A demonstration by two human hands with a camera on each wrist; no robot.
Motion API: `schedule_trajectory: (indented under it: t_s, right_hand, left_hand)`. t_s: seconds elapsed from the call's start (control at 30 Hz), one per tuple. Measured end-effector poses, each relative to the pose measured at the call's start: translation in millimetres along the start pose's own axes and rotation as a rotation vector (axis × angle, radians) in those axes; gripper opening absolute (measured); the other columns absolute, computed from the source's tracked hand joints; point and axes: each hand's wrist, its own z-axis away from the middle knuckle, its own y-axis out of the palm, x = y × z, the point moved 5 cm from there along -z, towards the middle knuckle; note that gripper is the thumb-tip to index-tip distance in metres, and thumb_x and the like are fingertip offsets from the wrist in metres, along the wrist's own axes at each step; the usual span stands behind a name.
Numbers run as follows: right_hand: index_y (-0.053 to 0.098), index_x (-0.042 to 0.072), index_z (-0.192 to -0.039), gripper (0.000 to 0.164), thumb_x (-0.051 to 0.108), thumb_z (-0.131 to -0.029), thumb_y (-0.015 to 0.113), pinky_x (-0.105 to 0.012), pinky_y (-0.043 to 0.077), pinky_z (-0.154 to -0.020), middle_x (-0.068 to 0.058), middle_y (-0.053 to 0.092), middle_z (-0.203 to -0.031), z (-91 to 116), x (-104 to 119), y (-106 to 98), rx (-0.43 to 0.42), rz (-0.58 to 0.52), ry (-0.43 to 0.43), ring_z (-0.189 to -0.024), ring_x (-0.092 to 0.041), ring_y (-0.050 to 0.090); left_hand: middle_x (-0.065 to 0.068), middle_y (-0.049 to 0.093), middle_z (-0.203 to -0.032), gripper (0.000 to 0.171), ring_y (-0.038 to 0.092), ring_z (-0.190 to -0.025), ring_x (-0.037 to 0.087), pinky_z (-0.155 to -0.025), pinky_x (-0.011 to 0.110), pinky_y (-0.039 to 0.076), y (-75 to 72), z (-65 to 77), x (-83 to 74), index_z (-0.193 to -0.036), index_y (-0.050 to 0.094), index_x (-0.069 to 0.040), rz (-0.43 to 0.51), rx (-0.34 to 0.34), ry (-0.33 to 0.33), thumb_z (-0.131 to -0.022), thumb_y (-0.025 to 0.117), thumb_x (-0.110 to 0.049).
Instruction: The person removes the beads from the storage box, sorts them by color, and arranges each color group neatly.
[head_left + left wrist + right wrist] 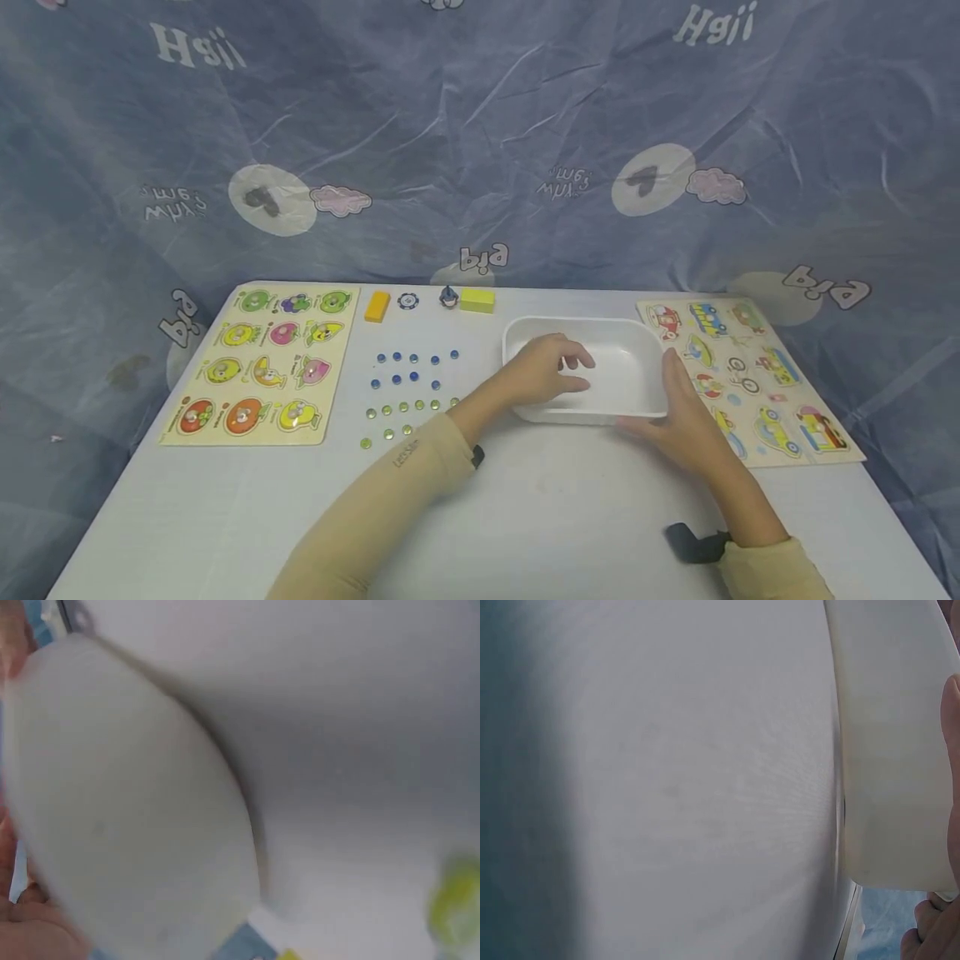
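A white plastic tray (618, 367) sits on the table right of the middle. Over its left part reaches my left hand (543, 371), fingers loosely bent and thumb apart from them, with nothing visible between. My right hand (686, 425) holds the tray's right end, thumb along the front side and fingers on the right side. In the left wrist view the tray's outer wall (135, 802) fills the left half, with fingers at the left edge. The right wrist view shows the tray's wall (896, 765) with the right thumb (952, 742) against it.
Left of the tray lie rows of blue beads (414, 377) and green beads (403, 407). Behind them are an orange block (377, 307), a round chip (408, 301), a small dark figure (448, 297) and a yellow-green block (477, 300). Puzzle boards flank them: fruit (247, 375), vehicles (750, 417).
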Motion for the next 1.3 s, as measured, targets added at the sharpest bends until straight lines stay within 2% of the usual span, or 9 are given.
schedule_trajectory:
  t_s: [0.17,0.23,0.33,0.5,0.6,0.77,0.97,1.17,1.3]
  right_hand:
    - [-0.015,0.012,-0.149,0.129,0.066,-0.069,0.070,-0.064,0.015,-0.110,-0.008,-0.017,-0.158,0,0,1,-0.002,-0.003,-0.016,-0.146,-0.040,-0.001]
    - [-0.016,0.013,-0.149,0.128,0.065,-0.069,0.070,-0.063,0.015,-0.110,-0.008,-0.016,-0.158,1,0,0,-0.005,-0.002,-0.022,-0.146,-0.039,-0.001]
    - [-0.015,0.014,-0.149,0.127,0.063,-0.070,0.071,-0.062,0.015,-0.111,-0.007,-0.016,-0.158,1,2,-1,-0.007,-0.007,-0.028,-0.146,-0.039,-0.001]
    - [-0.015,0.011,-0.149,0.127,0.061,-0.071,0.072,-0.061,0.014,-0.112,-0.006,-0.017,-0.158,2,3,0,0.006,-0.017,-0.023,-0.146,-0.036,-0.003]
    - [-0.015,0.011,-0.149,0.127,0.061,-0.071,0.071,-0.061,0.012,-0.112,-0.007,-0.017,-0.157,1,1,1,0.003,-0.018,-0.029,-0.146,-0.036,-0.004]
    - [-0.015,0.012,-0.149,0.127,0.061,-0.071,0.072,-0.062,0.013,-0.112,-0.007,-0.017,-0.157,1,-1,1,0.000,-0.017,-0.036,-0.146,-0.038,-0.004]
    - [-0.016,0.012,-0.149,0.128,0.062,-0.070,0.071,-0.062,0.015,-0.111,-0.006,-0.018,-0.158,0,-1,1,0.006,-0.015,-0.033,-0.146,-0.038,-0.003]
    - [-0.016,0.012,-0.149,0.128,0.062,-0.070,0.071,-0.062,0.014,-0.111,-0.005,-0.019,-0.157,1,-1,1,0.012,-0.022,-0.028,-0.146,-0.038,-0.003]
    - [-0.016,0.012,-0.149,0.127,0.062,-0.071,0.071,-0.062,0.014,-0.111,-0.005,-0.018,-0.158,1,0,1,0.008,-0.021,-0.030,-0.146,-0.038,-0.003]
  left_hand:
    - [-0.009,0.061,-0.091,0.026,0.054,-0.084,0.004,-0.076,0.018,0.045,34.6,-26.4,3.8,-0.104,0.069,-0.025,0.060,0.078,-0.086,-0.079,0.076,-0.028]
    - [-0.010,0.060,-0.088,0.026,0.054,-0.083,0.004,-0.076,0.018,0.045,45.1,-34.3,4.7,-0.102,0.070,-0.025,0.070,0.102,-0.100,-0.078,0.077,-0.028]
    - [-0.011,0.060,-0.084,0.026,0.056,-0.079,0.004,-0.073,0.016,0.045,58.6,-44.3,4.0,-0.101,0.070,-0.025,0.076,0.141,-0.092,-0.077,0.078,-0.028]
    - [-0.013,0.062,-0.078,0.028,0.057,-0.073,0.001,-0.068,0.012,0.044,76.1,-56.2,1.8,-0.104,0.071,-0.023,0.046,0.198,-0.037,-0.078,0.077,-0.028]
    - [-0.014,0.063,-0.078,0.027,0.057,-0.072,-0.001,-0.068,0.010,0.044,82.0,-61.2,-1.3,-0.104,0.071,-0.022,0.040,0.220,-0.021,-0.078,0.076,-0.027]
    - [-0.013,0.068,-0.085,0.021,0.058,-0.076,0.000,-0.069,0.011,0.044,89.0,-67.1,-6.9,-0.101,0.073,-0.022,0.045,0.266,-0.040,-0.080,0.073,-0.020]
    - [-0.013,0.072,-0.100,0.017,0.063,-0.093,0.002,-0.083,0.017,0.048,95.4,-68.7,-9.2,-0.095,0.074,-0.024,0.043,0.327,-0.094,-0.079,0.073,-0.019]
    - [-0.015,0.072,-0.092,0.011,0.062,-0.088,-0.001,-0.082,0.015,0.048,97.8,-69.0,-10.1,-0.086,0.075,-0.026,0.041,0.342,-0.101,-0.076,0.074,-0.023]
    - [-0.014,0.072,-0.088,0.011,0.061,-0.084,-0.001,-0.080,0.014,0.047,98.3,-69.1,-9.3,-0.087,0.074,-0.024,0.038,0.336,-0.099,-0.077,0.074,-0.021]
